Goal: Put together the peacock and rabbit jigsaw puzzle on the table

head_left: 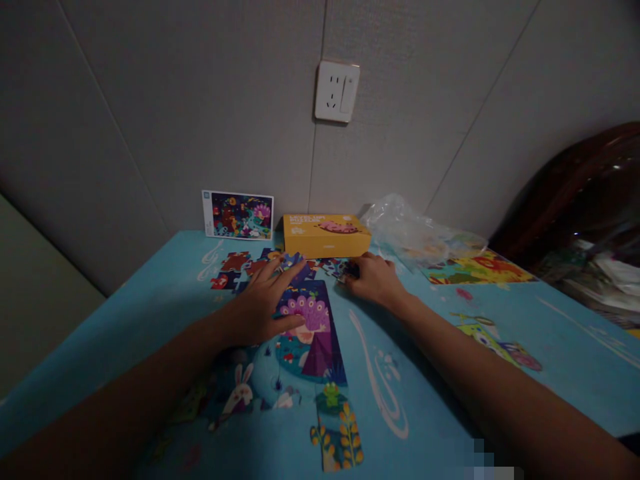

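Note:
A partly joined jigsaw puzzle (310, 347) with a peacock and a rabbit lies on the blue table cover (165, 293). My left hand (260, 303) rests flat on its upper part, fingers stretched toward loose pieces (235, 263) by the far edge. My right hand (373, 280) is curled, its fingers closed on a dark puzzle piece (347, 270) just in front of the yellow puzzle box (325, 235).
A reference picture card (238, 215) leans against the wall behind the pieces. A crumpled clear plastic bag (415, 233) lies right of the box. A wall socket (337, 91) is above. A dark wooden chair back (575, 193) stands at the right.

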Demonstrator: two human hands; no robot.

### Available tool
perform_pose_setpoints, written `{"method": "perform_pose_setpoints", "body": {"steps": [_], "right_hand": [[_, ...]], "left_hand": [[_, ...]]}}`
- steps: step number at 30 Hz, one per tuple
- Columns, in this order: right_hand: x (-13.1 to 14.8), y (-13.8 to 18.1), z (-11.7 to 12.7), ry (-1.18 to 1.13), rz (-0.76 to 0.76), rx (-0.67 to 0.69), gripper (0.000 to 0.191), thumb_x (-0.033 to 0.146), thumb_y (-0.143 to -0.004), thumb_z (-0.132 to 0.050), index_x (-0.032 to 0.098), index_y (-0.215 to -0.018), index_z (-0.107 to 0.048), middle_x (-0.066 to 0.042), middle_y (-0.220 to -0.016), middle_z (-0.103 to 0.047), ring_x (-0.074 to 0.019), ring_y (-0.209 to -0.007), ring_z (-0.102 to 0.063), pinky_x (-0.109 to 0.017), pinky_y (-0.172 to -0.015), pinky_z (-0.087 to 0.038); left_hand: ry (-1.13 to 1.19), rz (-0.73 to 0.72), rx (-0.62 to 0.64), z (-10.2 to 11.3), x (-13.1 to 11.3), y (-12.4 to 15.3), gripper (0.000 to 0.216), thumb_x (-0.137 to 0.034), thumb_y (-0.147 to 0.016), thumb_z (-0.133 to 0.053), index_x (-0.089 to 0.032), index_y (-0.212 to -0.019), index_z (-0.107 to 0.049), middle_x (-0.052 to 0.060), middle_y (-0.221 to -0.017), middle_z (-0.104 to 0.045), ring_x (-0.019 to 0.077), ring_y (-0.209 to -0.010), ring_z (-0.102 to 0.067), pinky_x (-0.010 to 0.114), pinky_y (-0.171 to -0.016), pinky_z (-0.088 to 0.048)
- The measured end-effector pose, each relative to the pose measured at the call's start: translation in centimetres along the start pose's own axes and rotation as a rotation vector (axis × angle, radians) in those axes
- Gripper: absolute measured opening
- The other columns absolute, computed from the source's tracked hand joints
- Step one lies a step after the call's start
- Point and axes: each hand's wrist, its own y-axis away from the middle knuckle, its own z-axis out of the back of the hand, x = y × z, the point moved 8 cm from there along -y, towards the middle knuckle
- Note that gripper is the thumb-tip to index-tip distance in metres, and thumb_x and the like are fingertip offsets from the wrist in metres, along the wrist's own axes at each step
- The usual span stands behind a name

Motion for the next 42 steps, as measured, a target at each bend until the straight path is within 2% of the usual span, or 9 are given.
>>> {"method": "perform_pose_setpoints", "body": {"steps": [4, 9, 13, 19, 22, 28, 32, 38, 42], "right_hand": [[-0.2, -0.3, -0.4, -0.028, 0.013, 0.032, 0.022, 0.032, -0.078, -0.060, 0.018, -0.088, -0.073, -0.015, -0.097, -0.072, -0.0337, -0.095, -0.064, -0.046, -0.083, -0.043], [-0.5, -0.5, 0.9, -0.270, 0.037, -0.155, 0.043, 0.030, -0.076, -0.068, 0.014, -0.115, -0.063, -0.015, -0.107, -0.071, -0.0292, -0.097, -0.064, -0.041, -0.085, -0.046], [2.9, 1.4, 3.1, -0.526, 0.370, -0.332, 0.039, 0.030, -0.080, -0.068, 0.017, -0.115, -0.057, -0.012, -0.109, -0.067, -0.0231, -0.096, -0.062, -0.037, -0.086, -0.049], [7.4, 4.5, 3.7, -0.615, 0.705, -0.261, 0.045, 0.033, -0.086, -0.065, 0.021, -0.126, -0.048, -0.011, -0.115, -0.063, -0.0230, -0.105, -0.059, -0.039, -0.091, -0.049], [6.2, 3.8, 3.9, -0.609, 0.634, -0.306, 0.043, 0.033, -0.087, -0.062, 0.022, -0.126, -0.048, -0.012, -0.116, -0.064, -0.0246, -0.108, -0.059, -0.042, -0.093, -0.047], [-2.5, 0.8, 5.2, -0.519, 0.072, -0.667, 0.032, 0.016, -0.083, -0.046, 0.017, -0.113, -0.057, -0.010, -0.097, -0.068, -0.0242, -0.089, -0.062, -0.041, -0.085, -0.047], [-3.9, -0.3, 3.9, -0.391, -0.012, -0.582, 0.031, 0.014, -0.079, -0.049, 0.013, -0.107, -0.063, -0.012, -0.096, -0.068, -0.0252, -0.089, -0.060, -0.040, -0.086, -0.046], [0.4, -1.1, -1.3, -0.274, 0.205, -0.057, 0.044, 0.042, -0.081, -0.068, 0.015, -0.114, -0.068, -0.014, -0.113, -0.068, -0.0261, -0.103, -0.059, -0.038, -0.091, -0.043], [1.1, -1.0, -1.6, -0.242, 0.219, 0.011, 0.035, 0.039, -0.082, -0.068, 0.017, -0.110, -0.070, -0.012, -0.106, -0.070, -0.0242, -0.099, -0.060, -0.036, -0.089, -0.043]], "left_hand": [[-0.002, 0.009, 0.009, -0.2, 0.2, 0.1, 0.088, -0.051, -0.086, -0.061, -0.019, -0.155, -0.016, 0.021, -0.158, -0.022, 0.0402, -0.146, -0.015, 0.062, -0.113, -0.026], [-0.004, 0.015, 0.007, -0.3, 0.5, 0.1, 0.089, -0.053, -0.085, -0.061, -0.018, -0.155, -0.018, 0.023, -0.157, -0.023, 0.0416, -0.146, -0.016, 0.063, -0.112, -0.026], [0.014, -0.050, 0.005, -0.3, -0.4, 0.1, 0.091, -0.049, -0.085, -0.063, -0.022, -0.156, -0.012, 0.020, -0.159, -0.020, 0.0409, -0.147, -0.015, 0.062, -0.113, -0.027], [0.084, -0.165, 0.027, -0.4, -1.8, 0.2, 0.087, -0.049, -0.083, -0.066, -0.020, -0.154, -0.024, 0.020, -0.157, -0.025, 0.0360, -0.146, -0.021, 0.055, -0.115, -0.030], [0.070, -0.144, 0.002, -0.3, -1.4, 0.1, 0.073, -0.043, -0.086, -0.065, -0.022, -0.149, -0.036, 0.017, -0.156, -0.031, 0.0347, -0.146, -0.023, 0.055, -0.114, -0.031], [0.029, -0.059, -0.030, 0.1, -0.6, -0.1, 0.069, -0.042, -0.090, -0.060, -0.021, -0.150, -0.033, 0.018, -0.155, -0.032, 0.0339, -0.146, -0.024, 0.056, -0.113, -0.032], [0.015, -0.043, -0.036, 0.1, -0.4, -0.1, 0.069, -0.046, -0.090, -0.057, -0.019, -0.150, -0.034, 0.021, -0.155, -0.030, 0.0349, -0.146, -0.023, 0.058, -0.112, -0.032], [0.011, -0.038, -0.030, -0.1, -0.2, -0.1, 0.069, -0.043, -0.091, -0.057, -0.020, -0.151, -0.032, 0.021, -0.155, -0.030, 0.0338, -0.146, -0.022, 0.057, -0.114, -0.030], [-0.006, -0.015, -0.004, -0.1, -0.3, -0.2, 0.069, -0.041, -0.091, -0.057, -0.019, -0.151, -0.030, 0.020, -0.156, -0.029, 0.0334, -0.147, -0.021, 0.057, -0.114, -0.030]]}}
